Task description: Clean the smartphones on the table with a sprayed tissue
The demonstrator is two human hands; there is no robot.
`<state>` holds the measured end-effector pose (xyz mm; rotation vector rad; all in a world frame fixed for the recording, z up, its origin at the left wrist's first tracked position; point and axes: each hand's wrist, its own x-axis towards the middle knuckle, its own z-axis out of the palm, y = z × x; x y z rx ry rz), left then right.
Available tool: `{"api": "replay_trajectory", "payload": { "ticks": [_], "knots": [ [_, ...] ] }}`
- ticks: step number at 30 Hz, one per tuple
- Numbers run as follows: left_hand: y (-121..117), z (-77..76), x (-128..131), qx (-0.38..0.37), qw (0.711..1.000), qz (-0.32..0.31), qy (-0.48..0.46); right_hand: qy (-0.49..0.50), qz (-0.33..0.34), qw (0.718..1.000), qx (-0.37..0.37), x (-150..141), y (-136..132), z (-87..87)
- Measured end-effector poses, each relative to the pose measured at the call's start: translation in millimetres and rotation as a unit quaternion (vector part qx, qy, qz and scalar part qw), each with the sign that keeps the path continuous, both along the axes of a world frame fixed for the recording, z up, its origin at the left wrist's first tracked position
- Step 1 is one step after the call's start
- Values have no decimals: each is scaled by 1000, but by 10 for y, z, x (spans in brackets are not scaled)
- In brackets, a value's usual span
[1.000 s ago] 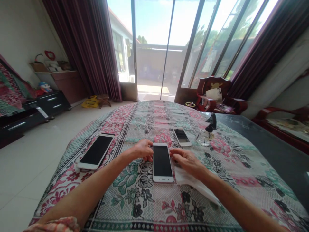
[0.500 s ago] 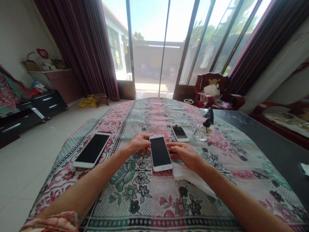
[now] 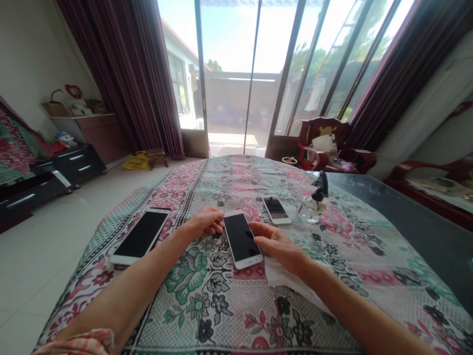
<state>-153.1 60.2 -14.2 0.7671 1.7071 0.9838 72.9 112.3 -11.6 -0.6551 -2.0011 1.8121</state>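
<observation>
The white phone [image 3: 243, 240], screen [image 3: 239, 235] black, slants between left hand [image 3: 204, 222] and right hand [image 3: 279, 244]; whether fingers [image 3: 261, 228] clamp it, I cannot tell.

The left hand [image 3: 206, 221] and right hand [image 3: 277, 242] touched opposite sides of a white phone [image 3: 243, 240]; a bottle [image 3: 311, 211] stood on the flowered surface [image 3: 295, 315].
</observation>
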Motion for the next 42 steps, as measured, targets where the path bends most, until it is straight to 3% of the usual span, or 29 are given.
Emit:
{"api": "replay_trajectory", "payload": {
  "ticks": [4,7,9,13,18,21,23,25,28,31,33,36,38,40,42],
  "knots": [
    [3,4,-43,-5,999,5,-33,-77,-40,985,151,-27,-135,-80],
    [10,-5,-40,0,999,27,-38,-127,-73,939,311,-35,-314,-156],
    [18,-15,-41,3,998,40,-40,-149,-78,913,373,-52,-422,-189],
    [38,-44,-82,5,998,55,-39,-205,-86,886,406,-157,-511,-193],
    [14,-33,-227,-7,998,57,-16,-242,-61,878,408,-311,-328,-132],
    [-30,10,-347,-34,999,19,9,-235,-1,875,424,-304,-122,-58],
    [-49,32,-410,-38,996,-5,81,-213,72,866,447,-256,2,11],
    [-52,33,-437,9,983,-6,182,-200,143,851,464,-202,90,82],
    [-38,-4,-412,136,951,-15,279,-200,213,826,481,-162,164,147],
    [-38,-48,-363,188,933,-106,286,-187,239,805,510,-189,218,120],
    [-50,-60,-342,177,934,-176,255,-162,189,800,546,-220,254,66],
    [-76,-37,-327,133,941,-223,215,-121,-2,810,573,-240,277,-13],
    [-92,0,-312,94,946,-228,211,-122,-106,822,546,-223,251,-43],
    [-106,48,-286,47,951,-214,216,-154,-130,846,494,-192,193,-61],
    [-119,96,-256,5,955,-195,224,-184,-104,880,426,-165,122,-79]
  ]
}}
